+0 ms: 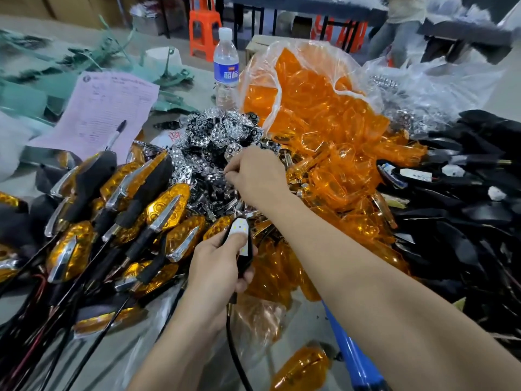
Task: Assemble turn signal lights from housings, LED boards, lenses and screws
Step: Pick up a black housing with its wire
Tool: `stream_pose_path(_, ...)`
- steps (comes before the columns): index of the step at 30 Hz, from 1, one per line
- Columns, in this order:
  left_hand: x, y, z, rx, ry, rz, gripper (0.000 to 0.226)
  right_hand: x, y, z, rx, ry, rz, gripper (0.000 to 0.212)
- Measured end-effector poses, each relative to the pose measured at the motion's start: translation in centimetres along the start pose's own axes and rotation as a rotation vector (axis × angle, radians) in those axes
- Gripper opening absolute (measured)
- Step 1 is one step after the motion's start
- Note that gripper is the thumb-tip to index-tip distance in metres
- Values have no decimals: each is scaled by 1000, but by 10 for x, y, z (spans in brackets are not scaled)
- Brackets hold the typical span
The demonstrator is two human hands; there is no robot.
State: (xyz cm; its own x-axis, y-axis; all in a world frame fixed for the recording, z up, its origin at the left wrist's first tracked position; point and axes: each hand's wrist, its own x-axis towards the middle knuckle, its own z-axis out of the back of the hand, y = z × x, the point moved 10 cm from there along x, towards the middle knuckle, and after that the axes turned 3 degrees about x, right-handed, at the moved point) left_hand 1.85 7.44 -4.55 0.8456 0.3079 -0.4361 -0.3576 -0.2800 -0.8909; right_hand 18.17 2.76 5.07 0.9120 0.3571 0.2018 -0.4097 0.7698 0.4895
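My left hand (217, 263) grips a black housing (244, 258) with a white LED board (239, 230) seated in it, thumb pressing on the board; a black cable hangs from it. My right hand (258, 176) reaches into the heap of chrome reflectors (214, 142) and pinches one small chrome piece between its fingertips. Orange lenses (324, 131) spill from a clear plastic bag behind and to the right of that hand. Finished signal lights (146, 221) with amber lenses and chrome trim lie stacked at the left. Empty black housings (465, 215) are piled at the right.
A water bottle (225, 66) stands behind the chrome heap. A pink paper form (107, 108) with a pen on it lies at the back left. A blue tool handle (352, 354) lies under my right forearm. Orange stools (204, 32) stand behind the table.
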Motion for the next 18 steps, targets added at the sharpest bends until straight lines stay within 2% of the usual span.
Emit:
stream_pose_path(4, -4, -3, -2, -9, 5, -11, 17, -30, -22, 51, 171, -331, -142, 16)
stream_pose_path(6, -7, -4, -6, -8, 24, -12, 16, -49, -33, 66, 207, -431, -216, 16)
stream_pose_path(10, -13, -5, -17, -14, 58, -19, 15, -71, -58, 70, 52, -306, -362, 9)
stream_pose_path(12, -16, -7, -20, -12, 67, -35, 17, -79, -74, 76, 143, -220, -399, 24)
stream_pose_path(14, -19, -8, -23, -8, 77, -52, 19, -90, -76, 83, 179, -101, -354, 24)
stream_pose_path(16, -22, -9, -25, -10, 81, -60, 20, -102, -71, 88, 61, -10, -287, 14)
stream_pose_path(18, -25, -9, -29, -7, 90, -63, 20, -120, -71, 98, 117, -30, -276, 10)
